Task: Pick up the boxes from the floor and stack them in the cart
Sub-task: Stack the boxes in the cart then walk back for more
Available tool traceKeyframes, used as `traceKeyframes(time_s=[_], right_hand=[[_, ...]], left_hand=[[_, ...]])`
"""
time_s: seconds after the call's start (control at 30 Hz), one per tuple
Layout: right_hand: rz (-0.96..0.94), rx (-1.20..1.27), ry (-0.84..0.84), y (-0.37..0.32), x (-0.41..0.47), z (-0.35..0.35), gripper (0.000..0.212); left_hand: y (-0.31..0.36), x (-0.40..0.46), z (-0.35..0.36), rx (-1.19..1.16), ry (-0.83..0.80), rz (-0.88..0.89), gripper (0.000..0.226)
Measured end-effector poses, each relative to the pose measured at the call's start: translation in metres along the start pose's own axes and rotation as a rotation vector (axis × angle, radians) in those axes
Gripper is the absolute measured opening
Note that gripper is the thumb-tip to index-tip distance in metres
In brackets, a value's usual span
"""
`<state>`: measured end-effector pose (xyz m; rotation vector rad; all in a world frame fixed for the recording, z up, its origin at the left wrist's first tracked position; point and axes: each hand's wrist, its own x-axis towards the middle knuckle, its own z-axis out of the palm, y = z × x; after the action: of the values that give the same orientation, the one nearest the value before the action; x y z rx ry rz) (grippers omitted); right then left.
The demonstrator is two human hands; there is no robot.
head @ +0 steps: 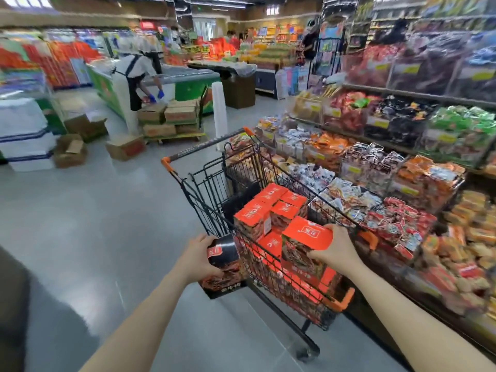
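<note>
Gripping an orange box [306,237] above the cart [346,296] rim, right hand [336,251]; left hand [200,260] clutching a black box [224,253] outside.

one black wire shopping cart [214,191]; two bare hands, left hand [200,257] and right hand [336,251], each with fingers around one box: a black-topped carton [222,253], an orange-topped carton [306,237].

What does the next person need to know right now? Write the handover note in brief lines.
Left hand: grips a black-topped box outside the cart's near side, not yet in.
Right hand: holds an orange-topped box over the stack inside the cart; whether it already rests on the stack cannot be told.
Done: several orange boxes are already stacked in the cart basket.
Left: set down the right-hand box, then lift the left-hand one over the rim and stack it. No more boxes of this kind show on the floor near the cart; check below the view.
</note>
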<state>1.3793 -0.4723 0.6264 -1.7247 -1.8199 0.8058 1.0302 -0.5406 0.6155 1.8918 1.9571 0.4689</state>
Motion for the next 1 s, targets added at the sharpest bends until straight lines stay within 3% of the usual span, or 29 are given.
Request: traceKeyframes(time_s=[0.2, 0.37, 0.57, 0.7, 1.0], right_hand=[[-0.006, -0.047, -0.004, 0.002, 0.091, 0.041, 0.089], [0.016, -0.075, -0.105, 0.022, 0.175, 0.086, 0.088], [-0.019, -0.256, -0.197, 0.050, 0.258, 0.134, 0.084], [-0.072, -0.403, -0.152, 0.067, 0.296, 0.161, 0.075], [-0.053, -0.600, -0.157, 0.081, 0.304, 0.192, 0.104]], left_hand=[[-0.045, 0.042, 0.014, -0.031, 0.013, -0.114, 0.092], [-0.069, 0.073, 0.030, -0.088, 0.050, -0.256, 0.088], [-0.084, 0.109, 0.050, -0.123, 0.059, -0.408, 0.079], [-0.092, 0.121, 0.063, -0.110, 0.050, -0.491, 0.086], [-0.093, 0.134, 0.079, -0.117, -0.008, -0.572, 0.098]])
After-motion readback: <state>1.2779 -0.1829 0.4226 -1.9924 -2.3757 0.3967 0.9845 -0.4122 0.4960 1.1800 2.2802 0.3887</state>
